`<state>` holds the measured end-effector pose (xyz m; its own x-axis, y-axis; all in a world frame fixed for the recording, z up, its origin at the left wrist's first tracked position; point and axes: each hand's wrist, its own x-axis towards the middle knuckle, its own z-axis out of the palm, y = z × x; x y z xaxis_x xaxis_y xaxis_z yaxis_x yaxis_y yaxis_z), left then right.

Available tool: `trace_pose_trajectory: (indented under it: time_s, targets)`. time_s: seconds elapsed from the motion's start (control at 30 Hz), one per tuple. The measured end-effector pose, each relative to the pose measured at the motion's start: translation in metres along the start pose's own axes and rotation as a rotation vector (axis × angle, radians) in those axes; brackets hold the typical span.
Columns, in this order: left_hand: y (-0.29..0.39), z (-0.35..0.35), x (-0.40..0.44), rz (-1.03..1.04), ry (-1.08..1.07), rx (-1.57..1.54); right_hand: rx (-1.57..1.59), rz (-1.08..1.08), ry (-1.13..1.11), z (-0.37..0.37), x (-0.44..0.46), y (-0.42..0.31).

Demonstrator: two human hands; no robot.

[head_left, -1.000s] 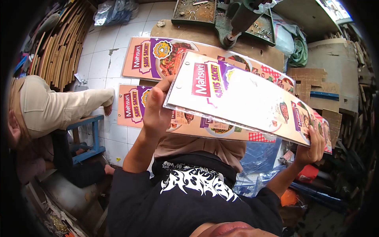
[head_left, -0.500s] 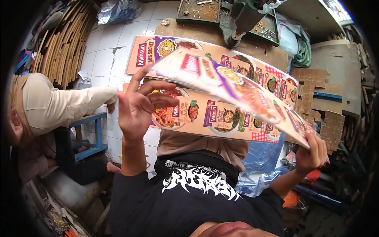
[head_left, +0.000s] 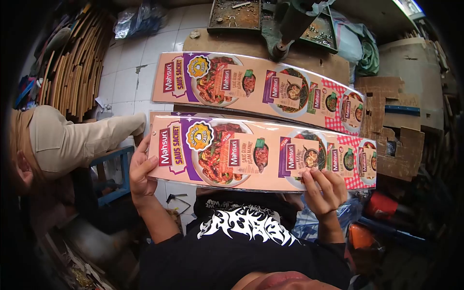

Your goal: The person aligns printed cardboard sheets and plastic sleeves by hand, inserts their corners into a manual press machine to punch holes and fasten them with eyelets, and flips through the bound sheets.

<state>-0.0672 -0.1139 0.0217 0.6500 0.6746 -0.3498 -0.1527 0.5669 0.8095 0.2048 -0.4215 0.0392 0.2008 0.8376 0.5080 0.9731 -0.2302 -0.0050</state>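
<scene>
White floor tiles (head_left: pixel 118 67) spread across the far left of the workshop, where a tall bundle of thin brown strips (head_left: pixel 75 67) leans; a seated person in beige trousers (head_left: pixel 53 133) is at the left. Across the middle, a flat brown wooden board (head_left: pixel 309 60) reaches toward a dark metal press (head_left: pixel 282 48) and a dark-rimmed metal tray (head_left: pixel 319 36) of small shiny parts at the far right.

From the head view, one long, glossy peach-coloured printed panel (head_left: pixel 268 150) lies nearest the body, just in front of a matching peach-and-purple panel (head_left: pixel 256 92) on the board. Beneath the near panel's far left corner another edge shows (how many sheets lie under it, I cannot tell). The left hand (head_left: pixel 142 171) holds the left end, thumb on the printed face and fingers wrapped round the edge. The right hand (head_left: pixel 325 193) has its fingers close together over the near edge, right of centre; its thumb is hidden, so whether it pinches is unclear.

The step in hand seems to be positioning this near panel two-handed. The next move, I judge, calls for level support at both ends, with its edges squared to the sheet beneath.
</scene>
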Motion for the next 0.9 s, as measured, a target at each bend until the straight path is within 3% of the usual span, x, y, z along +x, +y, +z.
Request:
trace_pose_trajectory:
  time_s: [0.37, 0.43, 0.47, 0.53, 0.57, 0.63, 0.67, 0.73, 0.83, 0.9]
  targets:
    - [-0.002, -0.044, 0.006, 0.047, 0.076, 0.224, 0.25, 0.024, -0.104, 0.058, -0.022, -0.021]
    - [-0.002, -0.045, 0.011, 0.076, 0.201, 0.606, 0.276, 0.059, -0.179, 0.05, -0.01, -0.018]
    - [-0.001, -0.044, 0.011, 0.073, 0.196, 0.607, 0.304, 0.091, -0.253, 0.048, -0.006, -0.016]
    - [0.011, -0.016, 0.013, 0.013, 0.383, 1.216, 0.297, 0.091, -0.285, 0.051, -0.009, -0.011]
    - [0.012, -0.01, 0.014, 0.018, 0.374, 1.213, 0.299, 0.087, -0.297, 0.051, -0.007, -0.01]
    - [0.014, 0.001, 0.016, 0.258, 0.501, 1.59, 0.33, 0.088, -0.305, 0.047, 0.002, -0.007]
    - [0.017, 0.011, 0.02, 0.269, 0.489, 1.585, 0.317, 0.095, -0.301, 0.044, 0.008, -0.002]
    - [0.02, 0.037, 0.031, 0.511, 0.524, 1.516, 0.444, 0.074, -0.282, 0.039, 0.017, 0.013]
    - [0.018, 0.087, 0.062, 0.66, 0.164, 1.331, 0.461, 0.158, -0.085, 0.037, 0.043, 0.048]
    - [0.016, 0.115, 0.088, 0.68, -0.086, 1.409, 0.457, 0.207, 0.041, 0.045, 0.067, 0.076]
